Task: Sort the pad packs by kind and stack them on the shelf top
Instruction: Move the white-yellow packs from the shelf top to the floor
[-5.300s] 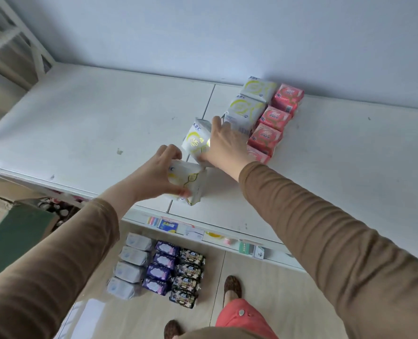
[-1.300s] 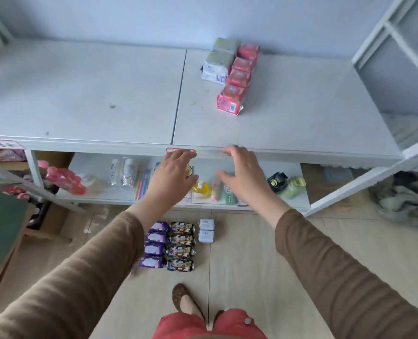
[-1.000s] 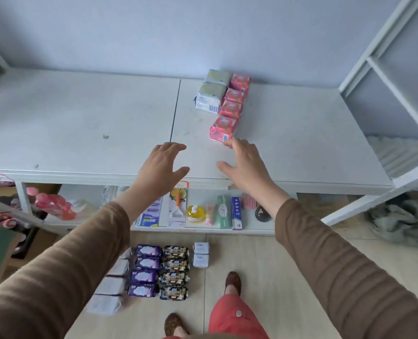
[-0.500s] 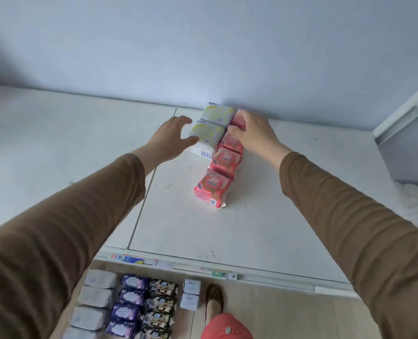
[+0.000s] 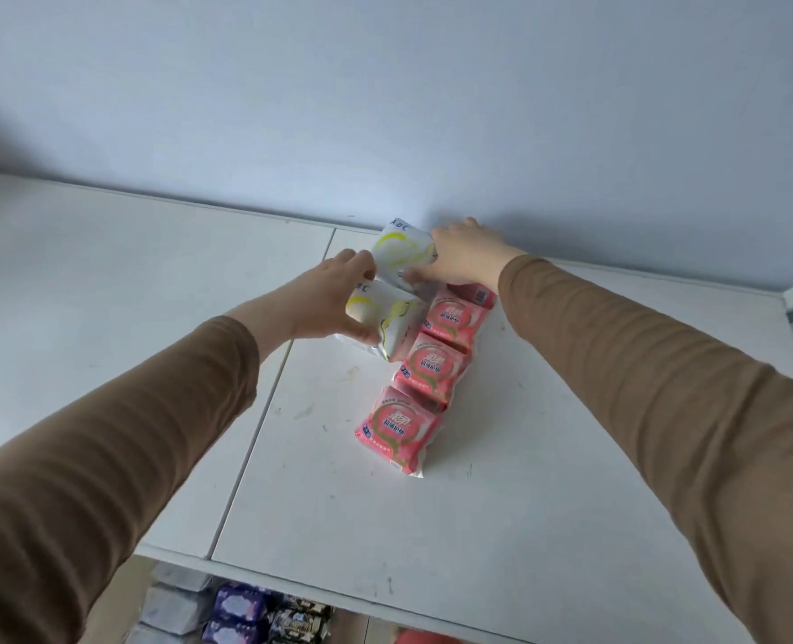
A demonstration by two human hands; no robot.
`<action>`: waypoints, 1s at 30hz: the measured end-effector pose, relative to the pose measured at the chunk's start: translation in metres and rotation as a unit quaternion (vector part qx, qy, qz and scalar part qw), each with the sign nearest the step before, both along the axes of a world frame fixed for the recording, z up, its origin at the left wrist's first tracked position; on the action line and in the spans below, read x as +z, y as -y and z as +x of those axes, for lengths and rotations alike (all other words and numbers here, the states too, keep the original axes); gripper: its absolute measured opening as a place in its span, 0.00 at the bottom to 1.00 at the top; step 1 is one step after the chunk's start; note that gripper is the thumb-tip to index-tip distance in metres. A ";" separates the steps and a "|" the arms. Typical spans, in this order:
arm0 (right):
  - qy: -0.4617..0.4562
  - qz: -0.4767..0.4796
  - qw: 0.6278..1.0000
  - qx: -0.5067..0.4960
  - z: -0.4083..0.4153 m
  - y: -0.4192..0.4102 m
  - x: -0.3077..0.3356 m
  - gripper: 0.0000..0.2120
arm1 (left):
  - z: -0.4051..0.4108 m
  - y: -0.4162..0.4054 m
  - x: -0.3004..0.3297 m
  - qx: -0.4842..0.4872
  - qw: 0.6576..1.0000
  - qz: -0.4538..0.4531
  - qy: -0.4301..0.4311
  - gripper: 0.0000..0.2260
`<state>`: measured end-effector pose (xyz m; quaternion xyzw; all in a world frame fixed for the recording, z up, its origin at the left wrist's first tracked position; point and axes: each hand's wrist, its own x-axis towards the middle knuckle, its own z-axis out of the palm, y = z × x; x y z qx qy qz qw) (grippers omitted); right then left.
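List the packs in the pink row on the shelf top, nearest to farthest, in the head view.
Nearest pink pack → middle pink pack → third pink pack → farthest pink pack, mostly hidden by the right hand.

White shelf top (image 5: 501,513) against a pale wall, seam down its middle, row of pink pad packs (image 5: 397,427) lying flat, white-and-yellow packs (image 5: 387,318) just beside them near the wall

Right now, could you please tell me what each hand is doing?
Left hand: grips the near white pack.
Right hand: holds the far white pack.
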<state>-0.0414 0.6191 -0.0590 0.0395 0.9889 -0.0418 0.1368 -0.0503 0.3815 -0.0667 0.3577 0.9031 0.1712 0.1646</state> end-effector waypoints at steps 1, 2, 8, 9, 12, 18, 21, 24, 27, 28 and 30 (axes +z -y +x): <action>-0.010 -0.027 1.000 -0.003 -0.003 0.005 -0.001 0.41 | 0.002 0.005 0.000 -0.001 1.000 0.008 -0.016 0.34; -0.023 -0.060 0.998 -0.007 -0.005 0.012 -0.002 0.41 | 0.005 0.010 -0.001 -0.003 0.999 0.011 -0.036 0.35; -0.069 -0.149 0.986 0.005 -0.005 0.061 -0.010 0.30 | 0.024 0.039 -0.006 0.005 0.992 -0.043 -0.115 0.37; -0.071 -0.164 0.984 0.000 -0.003 0.067 -0.011 0.28 | 0.028 0.044 -0.007 0.016 0.993 -0.035 -0.116 0.36; -0.093 -0.215 0.972 -0.015 0.010 0.079 -0.005 0.28 | 0.042 0.065 -0.007 0.059 0.991 -0.006 -0.118 0.32; -0.218 -0.315 0.921 -0.072 0.092 0.119 0.018 0.24 | 0.095 0.140 0.006 0.117 0.978 0.112 -0.131 0.28; -0.259 -0.349 0.896 -0.087 0.160 0.154 0.030 0.24 | 0.142 0.183 0.020 0.111 0.972 0.160 -0.135 0.28; -0.296 -0.403 0.858 -0.119 0.242 0.195 0.034 0.31 | 0.203 0.227 0.026 0.090 0.969 0.187 -0.135 0.29; -0.300 -0.426 0.840 -0.150 0.324 0.234 0.027 0.39 | 0.266 0.271 0.016 0.089 0.969 0.202 -0.109 0.30; -0.299 -0.433 0.835 -0.159 0.351 0.245 0.021 0.37 | 0.287 0.284 0.010 0.091 0.971 0.201 -0.096 0.31; -0.291 -0.451 0.825 -0.180 0.403 0.263 0.006 0.32 | 0.324 0.303 -0.009 0.097 0.975 0.191 -0.063 0.31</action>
